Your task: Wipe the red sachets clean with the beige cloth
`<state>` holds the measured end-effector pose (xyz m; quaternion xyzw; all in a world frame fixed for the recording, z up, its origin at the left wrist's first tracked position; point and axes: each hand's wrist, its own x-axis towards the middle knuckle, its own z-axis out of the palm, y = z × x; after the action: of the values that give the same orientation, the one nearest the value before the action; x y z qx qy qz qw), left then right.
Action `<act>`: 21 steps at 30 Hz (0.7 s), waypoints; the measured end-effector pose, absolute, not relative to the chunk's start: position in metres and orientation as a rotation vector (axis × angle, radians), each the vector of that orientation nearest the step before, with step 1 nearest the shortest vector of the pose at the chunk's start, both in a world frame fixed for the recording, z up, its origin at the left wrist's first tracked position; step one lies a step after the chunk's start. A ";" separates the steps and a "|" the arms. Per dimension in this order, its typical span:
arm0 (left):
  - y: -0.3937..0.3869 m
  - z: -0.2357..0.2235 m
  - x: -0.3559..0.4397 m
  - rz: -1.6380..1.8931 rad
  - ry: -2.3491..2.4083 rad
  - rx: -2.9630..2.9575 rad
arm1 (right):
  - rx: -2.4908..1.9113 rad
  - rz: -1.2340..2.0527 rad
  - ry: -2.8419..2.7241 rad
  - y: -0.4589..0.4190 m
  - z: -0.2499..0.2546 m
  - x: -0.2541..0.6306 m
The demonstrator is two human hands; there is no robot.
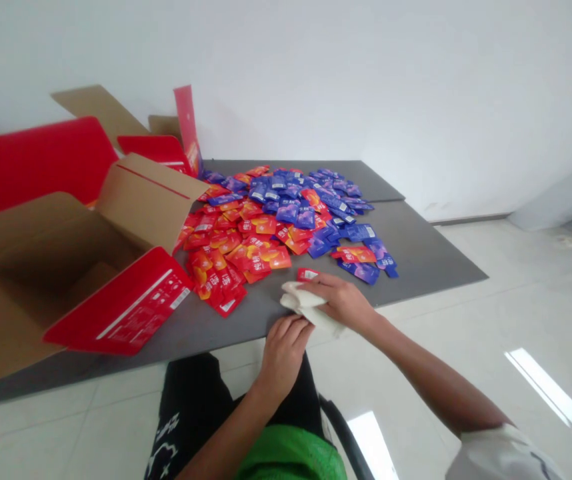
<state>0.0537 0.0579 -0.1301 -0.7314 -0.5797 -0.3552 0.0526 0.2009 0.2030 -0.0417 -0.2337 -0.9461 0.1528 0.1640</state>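
My right hand [343, 301] is closed on a crumpled off-white cloth [299, 300] at the table's front edge. Part of the cloth hangs below the fingers. Close by, at the same edge, my left hand [285, 350] is curled with its fingertips next to the cloth; what it grips, if anything, is hidden. A red packet [307, 274] lies on the tabletop just beyond my right hand. Farther back spreads a loose heap of small packets, red and orange ones [261, 257] nearer the left and blue-purple ones [293, 212] toward the back and right.
A large open red cardboard box [121, 307] stands at the left, flaps spread toward the heap. Behind it is another open red box [156, 147]. The dark grey table [416, 247] backs onto a white wall [366, 80]. My legs [191, 400] are under the front edge.
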 end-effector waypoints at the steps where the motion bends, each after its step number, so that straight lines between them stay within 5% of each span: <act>1: 0.058 -0.130 0.054 -1.080 -1.774 -2.220 | -0.652 0.480 -2.720 0.198 -0.048 0.204; 10: 0.059 -0.129 0.052 -1.133 -1.769 -2.242 | -1.013 0.253 -2.649 0.258 -0.043 0.208; 21: 0.058 -0.127 0.053 -1.135 -1.808 -2.241 | -0.852 0.456 -2.689 0.228 -0.058 0.201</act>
<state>0.0535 0.0584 -0.1268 -0.7238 -0.5841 -0.3665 0.0235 0.2006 0.2282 -0.0581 -0.2952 -0.9315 0.1581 0.1418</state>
